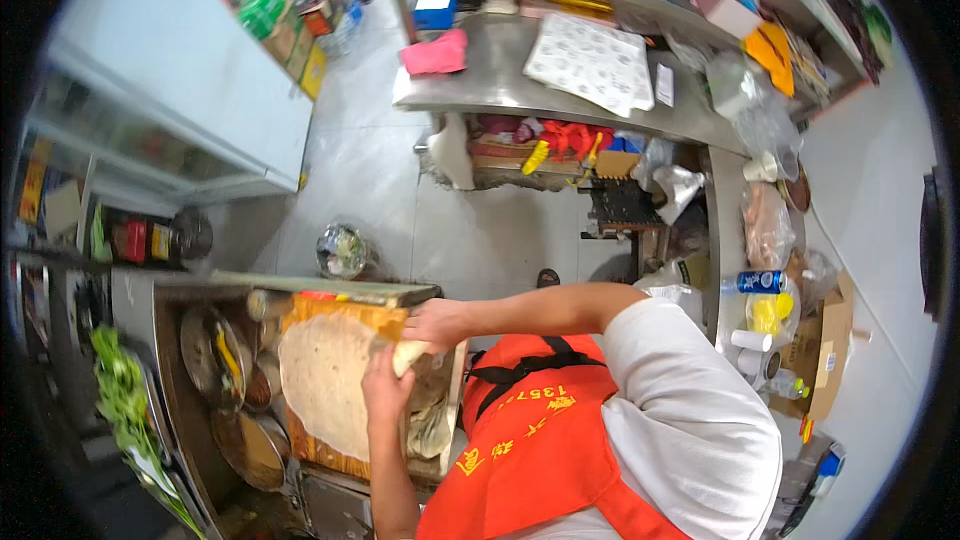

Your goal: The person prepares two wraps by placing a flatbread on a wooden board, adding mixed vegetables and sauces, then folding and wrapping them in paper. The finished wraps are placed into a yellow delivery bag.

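- Far left: leafy greens [125,390] at the outer edge, apart from the work.
- Next: round pan [202,372] with a yellow-handled tool [229,352] lying in it, second pan [262,458] below it in view; neither touched by the hands.
- Centre-left: dough sheet [325,380], wide, thin, flat on the wooden board [345,464]; covers most of it, wood showing along the edges.
- Step in hand, judged: working the dough at the sheet's right edge, two-handed. Next move likely calls for a light, even grip there so the thin sheet doesn't tear or drag.
- Left hand [387,387]: at the right edge of the sheet; fingers bent, apparently pinching a pale dough piece [407,356]. Most of the sheet lies left of these fingers, free of them.
- Pale dough piece: between the two hands, raised-looking, tilted; can't tell if it's a rolled edge of the sheet or separate.
- Right hand [438,324]: just above the left in view, at the piece's upper end; fingertips hidden, can't tell whether spread or pressed together.
- Right: red apron [540,430] on the wearer, just beside the board.
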Motion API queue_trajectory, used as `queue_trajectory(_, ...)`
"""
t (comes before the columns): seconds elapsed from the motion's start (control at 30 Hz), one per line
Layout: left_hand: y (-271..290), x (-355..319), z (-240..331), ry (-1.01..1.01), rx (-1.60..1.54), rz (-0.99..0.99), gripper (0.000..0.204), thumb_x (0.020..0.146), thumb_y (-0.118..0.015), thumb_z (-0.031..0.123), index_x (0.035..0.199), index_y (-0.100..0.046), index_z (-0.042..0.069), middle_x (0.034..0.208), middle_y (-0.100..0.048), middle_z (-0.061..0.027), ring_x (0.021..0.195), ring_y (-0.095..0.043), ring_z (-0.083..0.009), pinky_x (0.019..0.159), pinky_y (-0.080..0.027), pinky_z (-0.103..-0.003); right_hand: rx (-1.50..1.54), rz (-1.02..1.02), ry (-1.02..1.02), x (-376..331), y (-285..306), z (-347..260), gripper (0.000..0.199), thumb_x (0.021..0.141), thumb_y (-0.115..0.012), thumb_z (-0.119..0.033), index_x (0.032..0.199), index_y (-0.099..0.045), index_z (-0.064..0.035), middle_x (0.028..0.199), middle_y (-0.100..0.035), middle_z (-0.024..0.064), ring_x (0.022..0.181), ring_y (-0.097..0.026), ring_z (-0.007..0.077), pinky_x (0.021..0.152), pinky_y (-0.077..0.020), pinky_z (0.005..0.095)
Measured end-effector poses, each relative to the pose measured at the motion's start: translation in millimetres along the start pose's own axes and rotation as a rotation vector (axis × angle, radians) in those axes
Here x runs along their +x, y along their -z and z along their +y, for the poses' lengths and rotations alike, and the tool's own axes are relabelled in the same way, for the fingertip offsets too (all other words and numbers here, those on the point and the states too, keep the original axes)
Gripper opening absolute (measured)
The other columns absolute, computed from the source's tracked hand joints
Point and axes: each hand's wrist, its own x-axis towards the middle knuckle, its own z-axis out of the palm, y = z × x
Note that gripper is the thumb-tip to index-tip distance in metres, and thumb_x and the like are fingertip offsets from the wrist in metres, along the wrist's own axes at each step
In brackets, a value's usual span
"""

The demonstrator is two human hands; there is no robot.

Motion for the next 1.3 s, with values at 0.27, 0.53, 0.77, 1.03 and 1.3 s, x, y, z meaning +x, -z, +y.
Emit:
queue_trajectory(0.27,-115.3,142.2,167.1,-0.471,0.017,-0.33,0.047,0.078,-0.072,0.025,0.121,-0.059,0.012,0.097,-0.063,-0.012,0.084,-0.065,-0.0355,0.07,-0.054,-0.045,0.194,0.206,-0.64,-240.6,59.4,40.7,0.037,0.077,-0.069,-0.024,0.113,-0.06,-0.0138,0.097,-0.067,0.011,0.088,-0.065,0.0358,0.074,-0.0528,0.0473)
queue_trajectory(0.53,-146.1,380.5,333.9,-0.962,0.082,-0.26,0.049,0.074,-0.071,0.018,0.122,-0.061,0.015,0.104,-0.062,-0.0103,0.093,-0.064,-0.0322,0.079,-0.052,-0.046,-0.294,0.747,-1.037,-335.2,184.1,145.5,0.047,0.076,-0.071,-0.02,0.12,-0.059,-0.012,0.107,-0.066,0.0125,0.097,-0.064,0.0316,0.079,-0.054,0.0447)
queue_trajectory(0.77,-184.9,561.8,426.1,-1.168,0.005,-0.139,0.054,0.075,-0.073,0.013,0.127,-0.059,0.013,0.114,-0.063,-0.0097,0.101,-0.061,-0.0325,0.089,-0.05,-0.042,-0.579,0.885,-1.145,-375.7,293.4,278.6,0.051,0.072,-0.075,-0.017,0.119,-0.058,-0.0127,0.103,-0.062,0.0062,0.097,-0.062,0.0292,0.082,-0.053,0.0432)
queue_trajectory(1.03,-239.8,588.1,405.9,-1.129,0.094,-0.361,0.059,0.08,-0.073,0.02,0.134,-0.052,0.014,0.121,-0.056,-0.0069,0.113,-0.053,-0.0298,0.095,-0.046,-0.043,-0.376,0.403,-1.19,-398.0,289.4,301.9,0.109,0.067,-0.082,-0.048,0.153,-0.025,-0.0145,0.142,-0.045,0.0124,0.134,-0.04,0.0321,0.113,-0.0301,0.0522)
queue_trajectory(1.3,-230.7,588.7,415.0,-1.098,0.087,-0.419,0.06,0.077,-0.073,0.018,0.133,-0.052,0.013,0.125,-0.053,-0.0079,0.115,-0.05,-0.0303,0.098,-0.044,-0.044,-0.454,0.368,-1.05,-416.1,281.0,321.2,0.083,0.074,-0.078,-0.037,0.143,-0.039,-0.0131,0.131,-0.052,0.0105,0.122,-0.052,0.0318,0.104,-0.043,0.0442)
